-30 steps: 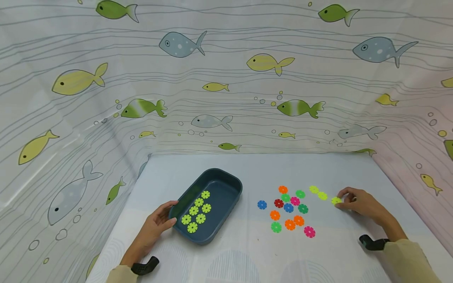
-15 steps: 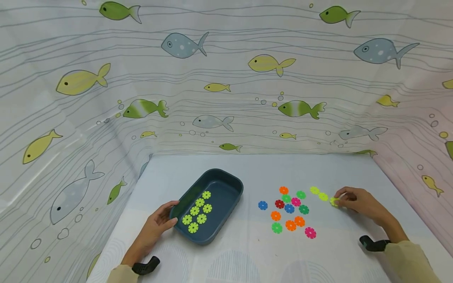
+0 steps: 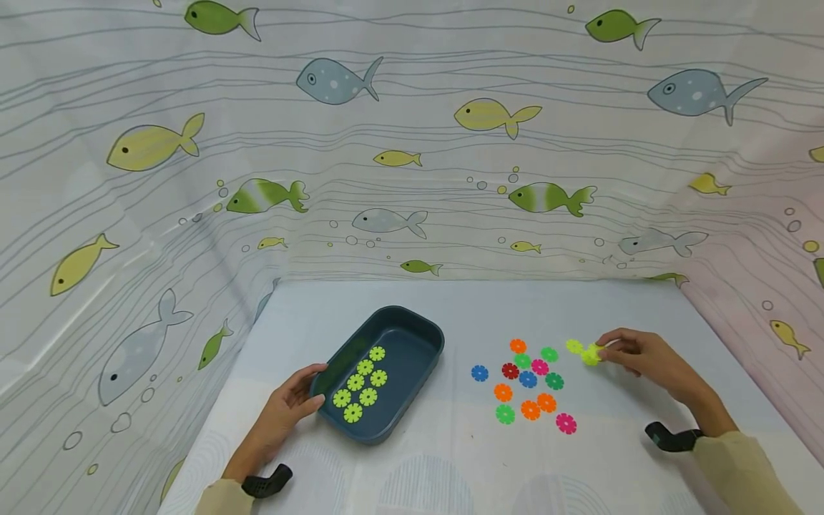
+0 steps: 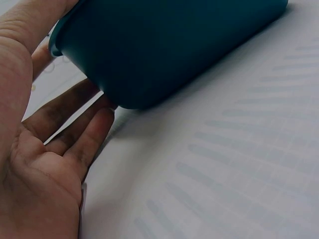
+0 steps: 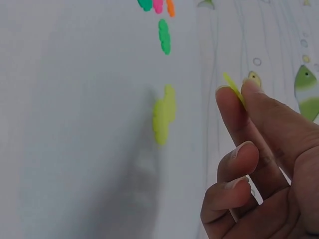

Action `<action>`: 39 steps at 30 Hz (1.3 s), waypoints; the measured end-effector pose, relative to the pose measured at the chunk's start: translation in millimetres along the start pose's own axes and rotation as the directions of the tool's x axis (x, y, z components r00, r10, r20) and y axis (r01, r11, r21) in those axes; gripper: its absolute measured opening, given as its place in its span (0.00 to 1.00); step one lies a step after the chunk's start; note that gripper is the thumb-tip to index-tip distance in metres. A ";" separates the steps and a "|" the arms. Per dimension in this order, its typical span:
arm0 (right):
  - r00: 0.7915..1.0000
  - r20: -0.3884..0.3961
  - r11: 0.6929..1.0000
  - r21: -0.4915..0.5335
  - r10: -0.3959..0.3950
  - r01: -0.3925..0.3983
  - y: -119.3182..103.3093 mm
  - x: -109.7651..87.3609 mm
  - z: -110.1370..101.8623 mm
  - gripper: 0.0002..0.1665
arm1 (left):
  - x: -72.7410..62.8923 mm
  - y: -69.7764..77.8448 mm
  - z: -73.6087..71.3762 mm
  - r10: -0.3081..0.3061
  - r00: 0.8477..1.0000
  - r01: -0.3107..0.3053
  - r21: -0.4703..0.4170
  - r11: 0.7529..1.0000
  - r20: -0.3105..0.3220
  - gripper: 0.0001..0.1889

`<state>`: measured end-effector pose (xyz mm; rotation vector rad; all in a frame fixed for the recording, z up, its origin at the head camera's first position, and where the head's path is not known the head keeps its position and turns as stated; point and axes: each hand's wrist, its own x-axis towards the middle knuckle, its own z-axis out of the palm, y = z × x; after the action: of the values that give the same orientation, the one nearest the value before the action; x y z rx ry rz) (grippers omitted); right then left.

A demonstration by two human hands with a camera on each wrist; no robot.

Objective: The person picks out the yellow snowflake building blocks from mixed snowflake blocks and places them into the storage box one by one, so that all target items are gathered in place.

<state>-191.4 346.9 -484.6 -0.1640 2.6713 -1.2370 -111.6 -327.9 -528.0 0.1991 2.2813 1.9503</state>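
Observation:
My left hand [image 3: 277, 411] grips the near-left end of a dark blue plastic tub [image 3: 408, 354], thumb over the rim and fingers against the outer wall. Several yellow-green notched discs [image 3: 355, 382] lie flat inside the tub. At the right, my right hand [image 3: 646, 361] pinches one yellow notched disc [image 5: 233, 85] between thumb and index finger, lifted off the table. Below it, two yellow discs [image 5: 160, 119] lie on the cloth, overlapping in the right wrist view. From the head view, the held disc partly covers one of them.
Between tub and right hand lie several notched discs: orange [image 3: 531, 410], green [image 3: 505, 414], pink [image 3: 566, 423], blue [image 3: 479, 373] and dark red [image 3: 511, 370]. A white patterned cloth covers the table [image 3: 463, 472]. Fish-print curtains [image 3: 450, 214] enclose the back and sides.
My right hand has moved left and lifted the yellow disc from the table, bringing it over the other two yellow ones. My left hand stays on the tub.

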 end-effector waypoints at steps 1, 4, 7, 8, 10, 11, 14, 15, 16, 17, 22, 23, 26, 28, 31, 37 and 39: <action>1.000 0.005 1.000 0.003 -0.001 0.001 -1.9 0.8 0.4 0.29 | -0.1 0.3 0.1 -0.001 1.000 0.001 -0.001 1.000 0.000 0.31; 1.000 0.012 1.000 0.008 -0.005 0.005 -7.8 3.2 1.6 0.28 | -0.6 0.6 0.0 -0.005 1.000 0.005 -0.003 1.000 -0.001 0.31; 1.000 0.021 1.000 0.013 -0.012 0.011 -14.2 5.2 2.9 0.27 | -0.6 0.5 -0.2 -0.005 1.000 0.005 -0.005 1.000 0.000 0.31; 1.000 0.024 1.000 0.014 -0.012 0.012 -16.8 5.9 3.5 0.27 | -0.6 0.4 -0.2 -0.005 1.000 0.005 -0.005 1.000 0.001 0.31; 0.999 0.031 1.000 0.018 -0.017 0.017 -21.9 7.2 4.6 0.27 | -0.3 0.3 -0.4 -0.004 1.000 0.004 -0.005 1.000 0.001 0.31; 0.999 0.034 1.000 0.018 -0.022 0.021 -24.4 8.0 5.2 0.27 | -0.1 0.3 -0.4 -0.004 1.000 0.004 -0.005 1.000 0.000 0.31; 0.999 0.035 0.999 0.019 -0.033 0.032 -32.7 10.5 7.3 0.28 | 0.3 0.2 -0.8 -0.005 1.000 0.005 -0.007 1.000 -0.003 0.31; 0.998 0.037 0.999 0.020 -0.041 0.040 -35.4 11.4 8.1 0.28 | 0.4 0.1 -0.8 -0.005 1.000 0.005 -0.006 1.000 -0.004 0.31; 0.999 0.034 0.999 0.022 -0.039 0.039 -38.0 12.4 9.0 0.28 | 0.5 -0.2 -1.0 -0.005 1.000 0.005 -0.007 1.000 -0.004 0.31; 0.998 0.037 0.999 0.021 -0.050 0.049 -40.4 13.4 9.8 0.27 | 0.5 -0.5 -1.2 -0.005 1.000 0.005 -0.007 1.000 -0.005 0.31; 0.996 0.050 0.996 0.044 -0.078 0.076 -51.8 18.6 13.5 0.26 | 0.2 -2.0 -1.7 -0.007 1.000 0.007 -0.001 1.000 0.000 0.31; 0.995 0.055 0.996 0.047 -0.083 0.081 -53.6 19.7 14.0 0.26 | 0.2 -2.1 -1.7 -0.007 1.000 0.007 0.000 1.000 0.000 0.31; 0.994 0.067 0.995 0.055 -0.082 0.078 -58.0 23.9 16.0 0.26 | 0.3 -2.5 -1.5 -0.002 1.000 0.002 0.002 1.000 0.001 0.31; 0.993 0.076 0.995 0.058 -0.087 0.082 -60.4 26.7 17.4 0.26 | 0.5 -2.5 -1.3 0.003 1.000 -0.003 0.003 1.000 -0.001 0.31; 0.992 0.087 0.994 0.062 -0.093 0.087 -64.1 30.3 19.7 0.26 | 1.1 -1.8 -0.9 0.010 1.000 -0.010 0.002 1.000 -0.002 0.31; 0.988 0.105 0.992 0.076 -0.111 0.103 -71.4 36.2 25.2 0.24 | 0.6 -1.6 0.0 0.013 1.000 -0.013 -0.002 1.000 -0.003 0.31; 0.988 0.107 0.992 0.072 -0.114 0.107 -74.2 38.6 27.2 0.24 | 0.2 -2.2 0.2 0.013 1.000 -0.013 -0.002 1.000 -0.004 0.31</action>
<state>-221.6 271.9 -450.1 -0.3647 2.5528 -1.3062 -111.8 -328.0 -530.1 0.2106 2.2865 1.9606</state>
